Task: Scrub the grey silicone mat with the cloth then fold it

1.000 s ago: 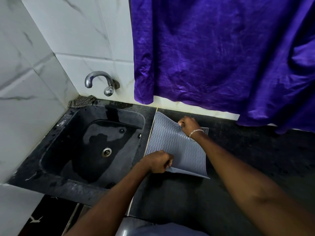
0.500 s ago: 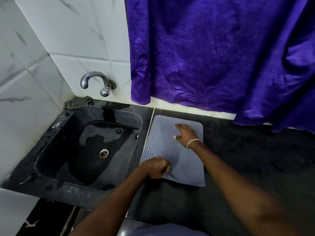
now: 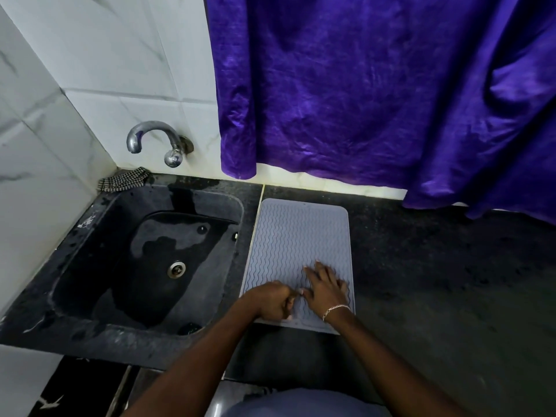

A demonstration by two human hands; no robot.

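Note:
The grey silicone mat (image 3: 296, 236), ribbed with wavy lines, lies flat on the black counter (image 3: 436, 281) just right of the sink. My right hand (image 3: 324, 288), with a bracelet at the wrist, presses on the mat's near part with fingers spread and straight. My left hand (image 3: 270, 300) is curled at the mat's near left edge and seems to pinch it. A black-and-white checked cloth (image 3: 123, 180) lies bunched on the sink's far left corner, away from both hands.
The wet black sink (image 3: 90, 236) sits left of the mat, with a chrome tap (image 3: 156, 139) on the white tiled wall above it. A purple curtain (image 3: 361, 85) hangs behind the counter and drapes onto it at the far right.
The mat was lifted at its far and near edges and now lies flat. My right hand slid from the far end back to the near end, beside my left hand.

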